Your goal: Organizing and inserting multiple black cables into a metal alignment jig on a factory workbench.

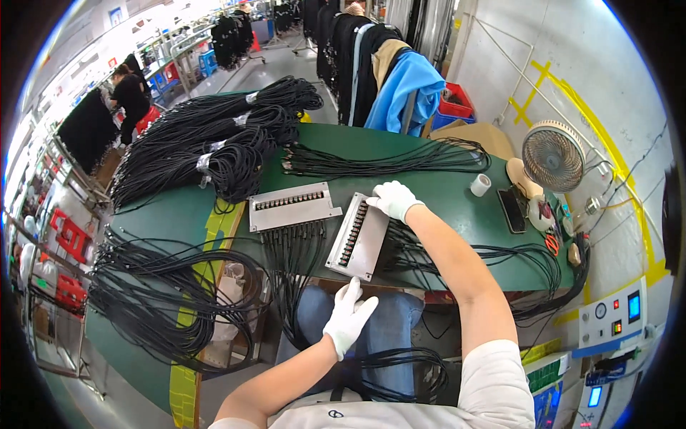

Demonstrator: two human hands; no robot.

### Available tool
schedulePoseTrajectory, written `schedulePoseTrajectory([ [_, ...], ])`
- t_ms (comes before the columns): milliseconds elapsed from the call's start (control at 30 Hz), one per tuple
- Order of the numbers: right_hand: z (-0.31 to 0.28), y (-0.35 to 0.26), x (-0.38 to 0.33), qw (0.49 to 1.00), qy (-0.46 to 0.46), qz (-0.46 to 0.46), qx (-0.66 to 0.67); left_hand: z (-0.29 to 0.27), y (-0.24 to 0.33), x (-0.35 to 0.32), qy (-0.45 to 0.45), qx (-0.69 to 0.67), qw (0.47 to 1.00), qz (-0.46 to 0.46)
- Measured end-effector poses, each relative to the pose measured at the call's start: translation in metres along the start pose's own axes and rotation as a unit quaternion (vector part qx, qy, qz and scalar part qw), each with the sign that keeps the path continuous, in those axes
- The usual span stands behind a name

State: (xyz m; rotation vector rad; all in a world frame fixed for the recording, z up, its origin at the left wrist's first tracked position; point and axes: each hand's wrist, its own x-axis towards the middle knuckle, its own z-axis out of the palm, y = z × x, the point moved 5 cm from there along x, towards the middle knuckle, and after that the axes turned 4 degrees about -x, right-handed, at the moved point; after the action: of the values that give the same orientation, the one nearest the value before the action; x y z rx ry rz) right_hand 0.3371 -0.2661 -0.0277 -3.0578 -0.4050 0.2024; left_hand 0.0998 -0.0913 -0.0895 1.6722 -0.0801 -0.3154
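A silver metal fixture plate [368, 250] with a row of small dark slots lies tilted on the green table in front of me. My right hand [394, 200], in a white glove, has its fingers drawn together at the plate's far end; what they pinch, if anything, is hidden. Below the near end, my gloved left hand [349, 318] has fingers stretched and thumb apart, holding nothing I can see. A second slotted plate [314, 209] lies to the left. Black cables [289, 268] run from its near side down toward my lap, and other black cables [421, 257] spread to the right.
Bundled black cables [214, 143] are heaped at the far left, with loose coils [164, 300] nearer. More cables [386, 159] lie across the back. At right are a white roll [480, 185], a phone [512, 210], a fan [552, 156] and a control box [613, 314].
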Motion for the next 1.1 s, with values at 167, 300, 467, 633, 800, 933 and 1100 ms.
schedulePoseTrajectory([
  [167, -0.006, 0.043, -0.056, 0.979, -0.087, 0.142, 0.113, -0.004, -0.003, -0.004, 0.014, -0.125, 0.992, 0.03],
  [300, 0.016, 0.075, -0.1, 0.944, -0.073, 0.164, 0.277, -0.004, -0.009, 0.004, -0.014, -0.092, 0.995, 0.036],
  [467, -0.008, 0.064, -0.196, 0.917, 0.093, 0.175, 0.346, -0.009, 0.009, -0.002, -0.087, -0.247, 0.965, 0.004],
  [633, -0.061, 0.062, -0.388, 0.76, 0.341, 0.279, 0.477, 0.084, 0.071, -0.024, -0.258, -0.149, 0.936, 0.187],
  [800, -0.086, 0.044, -0.586, 0.603, 0.565, 0.331, 0.455, 0.256, 0.029, -0.065, -0.65, -0.036, 0.738, 0.177],
  [933, -0.083, 0.011, -0.721, 0.445, 0.673, 0.349, 0.477, 0.31, 0.07, -0.161, -0.874, 0.063, 0.475, 0.083],
  [1100, -0.016, -0.004, -0.876, 0.36, 0.725, 0.446, 0.383, 0.331, 0.037, -0.263, -0.889, 0.073, 0.444, -0.091],
])
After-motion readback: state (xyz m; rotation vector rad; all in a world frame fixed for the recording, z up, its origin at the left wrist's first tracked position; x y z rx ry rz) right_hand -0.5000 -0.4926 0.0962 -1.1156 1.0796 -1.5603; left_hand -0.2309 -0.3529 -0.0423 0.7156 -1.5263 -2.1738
